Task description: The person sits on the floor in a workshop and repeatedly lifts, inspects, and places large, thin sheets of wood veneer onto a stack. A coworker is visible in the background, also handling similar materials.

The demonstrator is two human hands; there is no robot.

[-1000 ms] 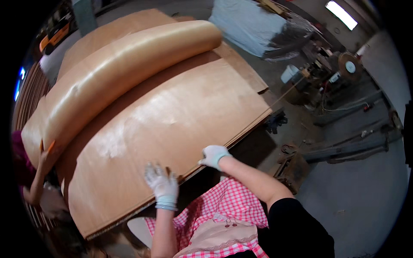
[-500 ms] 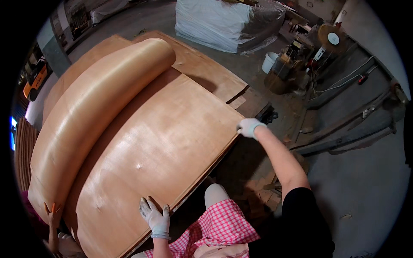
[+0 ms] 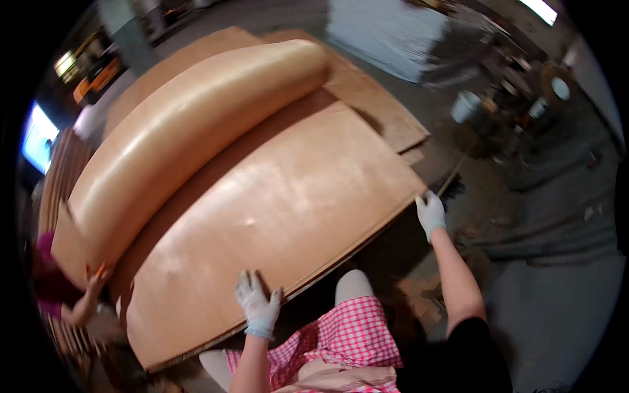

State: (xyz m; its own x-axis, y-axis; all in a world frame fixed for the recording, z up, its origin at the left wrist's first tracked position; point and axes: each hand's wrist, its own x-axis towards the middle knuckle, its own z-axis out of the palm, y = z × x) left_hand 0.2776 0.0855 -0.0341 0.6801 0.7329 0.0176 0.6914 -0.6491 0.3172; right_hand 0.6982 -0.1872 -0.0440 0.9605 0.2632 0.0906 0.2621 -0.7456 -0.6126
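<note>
A broad, light-brown wood veneer sheet lies on the stack in front of me. Its far part is curled up into a long, thick roll. My left hand, in a white glove, rests on the sheet by the near edge, fingers spread. At the sheet's right corner is my gloved right hand, its fingers stretched out and touching the edge. At the far left, a co-worker's hand with orange fingertip covers is at the lower end of the roll.
More flat sheets lie beneath and behind the roll. A plastic-wrapped pile stands at the back, with a white bucket and machinery to its right. Stacked sheets and an orange vehicle are at the left.
The view has swung left, so the scene sits further right. My right hand's fingers, bent at the corner before, are now straighter. My left hand still lies on the sheet.
</note>
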